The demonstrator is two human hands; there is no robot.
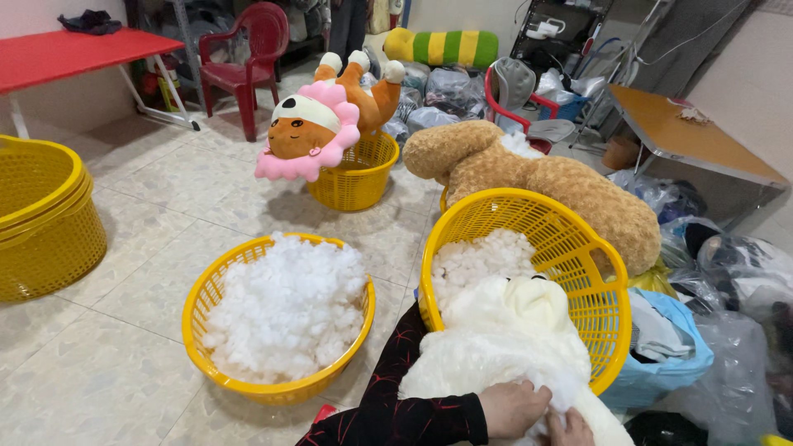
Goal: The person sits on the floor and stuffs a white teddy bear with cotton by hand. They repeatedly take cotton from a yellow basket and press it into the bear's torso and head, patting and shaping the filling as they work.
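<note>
Tiled floor w/ 2 stuffing baskets; both hands together, gripping 1 white plush.

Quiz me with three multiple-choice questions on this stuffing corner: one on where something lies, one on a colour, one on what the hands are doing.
1. Where is the orange plush toy?
A. On the far basket
B. On the red table
C. On the chair

2. The baskets' colour?
A. Blue
B. Yellow
C. Green

3. The hands?
A. Empty in the air
B. Gripping a basket
C. Pressed on the white plush toy

Answers: 1 A, it lies across that basket's rim. 2 B, all are yellow. 3 C, left hand and right hand rest on its fur.
</note>
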